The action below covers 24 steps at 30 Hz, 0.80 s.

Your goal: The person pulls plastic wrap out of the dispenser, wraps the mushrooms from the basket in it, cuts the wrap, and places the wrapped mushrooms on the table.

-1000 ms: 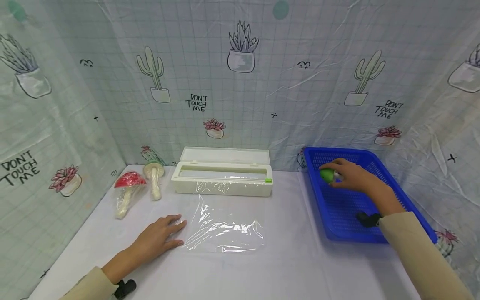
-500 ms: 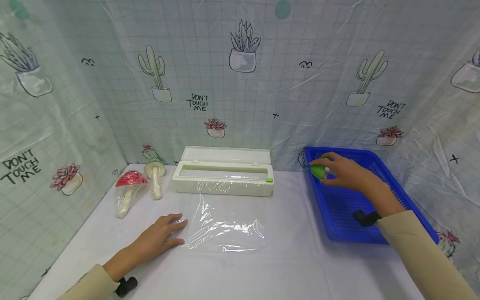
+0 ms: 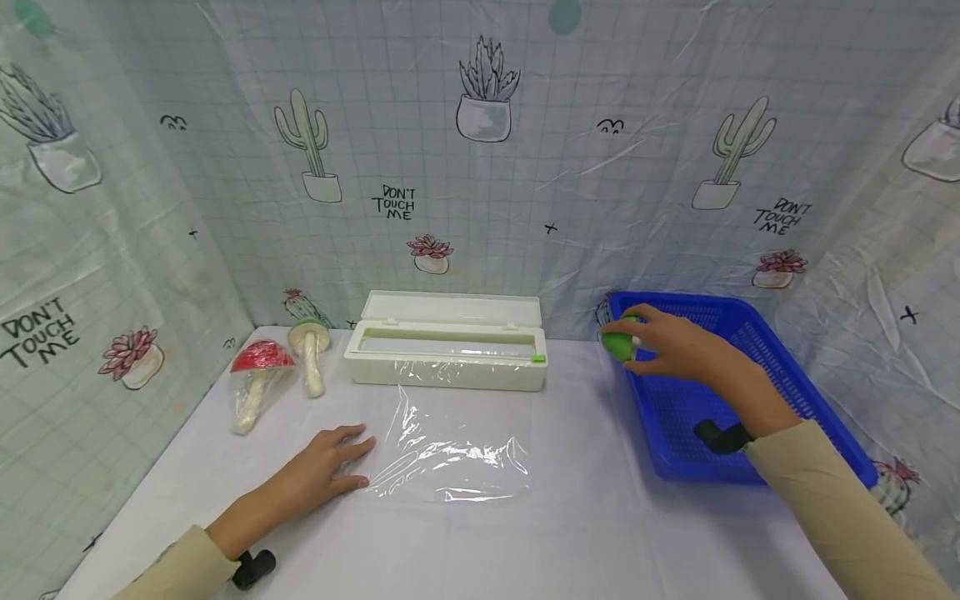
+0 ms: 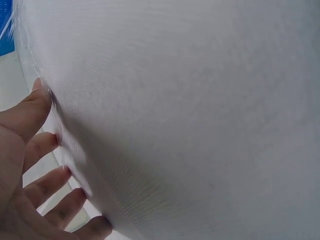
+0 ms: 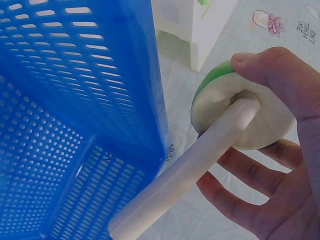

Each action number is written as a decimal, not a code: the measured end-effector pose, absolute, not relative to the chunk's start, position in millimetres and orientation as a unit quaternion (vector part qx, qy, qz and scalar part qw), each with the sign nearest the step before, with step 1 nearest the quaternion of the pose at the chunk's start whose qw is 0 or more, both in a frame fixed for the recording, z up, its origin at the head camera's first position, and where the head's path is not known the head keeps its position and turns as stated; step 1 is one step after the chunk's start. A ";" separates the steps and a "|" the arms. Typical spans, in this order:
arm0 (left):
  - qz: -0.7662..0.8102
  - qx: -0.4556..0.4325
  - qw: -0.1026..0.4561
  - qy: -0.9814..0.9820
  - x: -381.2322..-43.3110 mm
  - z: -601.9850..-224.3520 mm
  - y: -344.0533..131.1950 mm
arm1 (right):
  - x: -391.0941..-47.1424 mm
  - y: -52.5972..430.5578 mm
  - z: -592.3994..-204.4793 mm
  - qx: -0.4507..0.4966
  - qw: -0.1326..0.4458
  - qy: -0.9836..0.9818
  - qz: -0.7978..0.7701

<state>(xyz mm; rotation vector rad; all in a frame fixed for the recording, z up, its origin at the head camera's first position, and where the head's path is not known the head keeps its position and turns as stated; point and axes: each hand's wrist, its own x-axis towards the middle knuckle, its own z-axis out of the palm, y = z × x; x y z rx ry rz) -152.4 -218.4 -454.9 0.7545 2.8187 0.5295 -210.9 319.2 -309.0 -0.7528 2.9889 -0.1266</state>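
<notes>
My right hand (image 3: 678, 346) grips a mushroom with a green cap (image 3: 617, 346) by the cap, above the left rim of the blue basket (image 3: 647, 433). In the right wrist view the pale stem (image 5: 185, 162) points away from the palm, beside the basket wall. A sheet of clear cling film (image 3: 457, 446) lies on the table, drawn out from a white cling film dispenser (image 3: 448, 375) whose lid stands up. With fingers spread, my left hand (image 3: 315, 471) rests at the left edge of the film; its fingertips touch that edge in the left wrist view.
At the back left lie a red-capped mushroom (image 3: 260, 371) wrapped in film and a second, pale-capped mushroom (image 3: 310, 358) with a green edge. A green slider (image 3: 537, 358) sits at the dispenser's right end. A patterned curtain (image 3: 480, 200) encloses the back and sides.
My right hand has carried the green-capped mushroom leftward, from over the inside of the basket to its left rim. The left hand and the film have stayed in place.
</notes>
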 end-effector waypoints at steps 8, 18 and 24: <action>0.180 0.265 0.080 0.944 -154.7 -457.2 -220.1 | -209.4 317.7 -308.1 -0.251 0.027 0.967 -0.039; 0.196 0.286 0.078 0.935 -159.7 -459.3 -218.9 | -213.9 318.3 -313.0 -0.279 0.012 0.959 -0.040; 0.184 0.283 0.077 0.938 -162.0 -459.3 -218.4 | -214.7 315.8 -313.9 -0.281 0.014 0.959 -0.040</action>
